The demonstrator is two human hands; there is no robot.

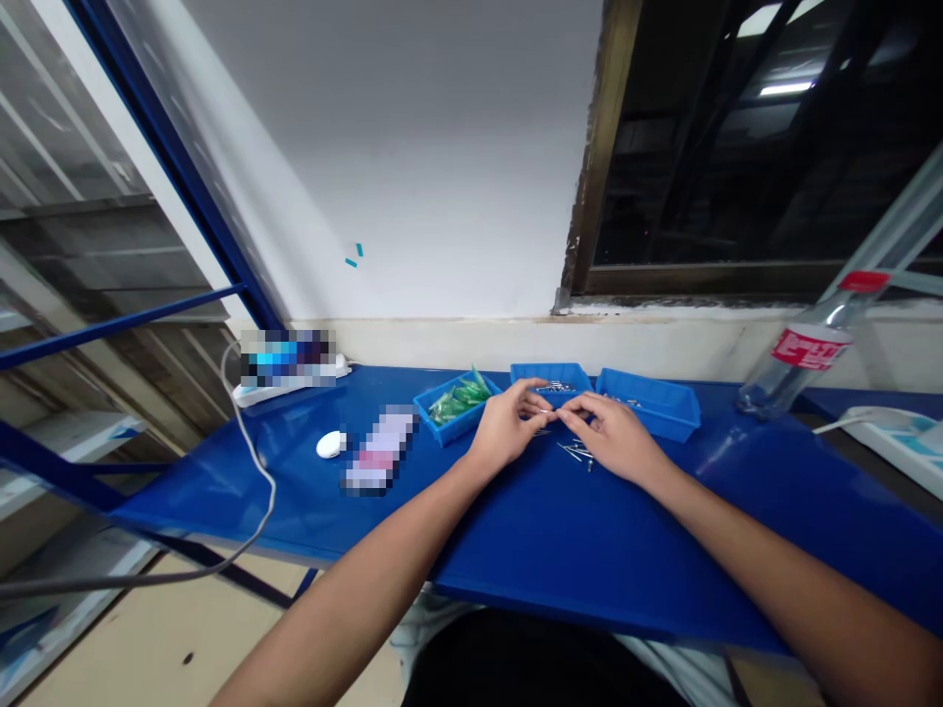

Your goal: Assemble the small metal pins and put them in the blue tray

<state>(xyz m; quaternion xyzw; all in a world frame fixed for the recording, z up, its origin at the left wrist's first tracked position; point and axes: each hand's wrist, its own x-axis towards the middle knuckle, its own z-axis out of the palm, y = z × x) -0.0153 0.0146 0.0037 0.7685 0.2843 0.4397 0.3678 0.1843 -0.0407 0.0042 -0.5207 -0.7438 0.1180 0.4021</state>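
Note:
My left hand (507, 424) and my right hand (610, 434) meet above the blue table, fingertips almost touching. Between them is a thin, shiny metal pin (545, 411), pinched at the fingertips; its exact shape is too small to make out. Just below my right hand several similar metal pins (577, 453) lie loose on the table. Behind my hands stands a blue bin (551, 373) with small metal parts in it. Right of that, another blue bin (663, 410) holds a few small metal pieces. A third blue bin (446, 432), left of my left hand, contains green plastic packets (458, 401).
A clear bottle with a red cap (794, 358) stands at the right by the wall. On the left lie a round white object (331, 445), a blurred-out flat item (381, 450) and a power strip (295, 385). Its cable (266, 491) hangs over the table's left edge.

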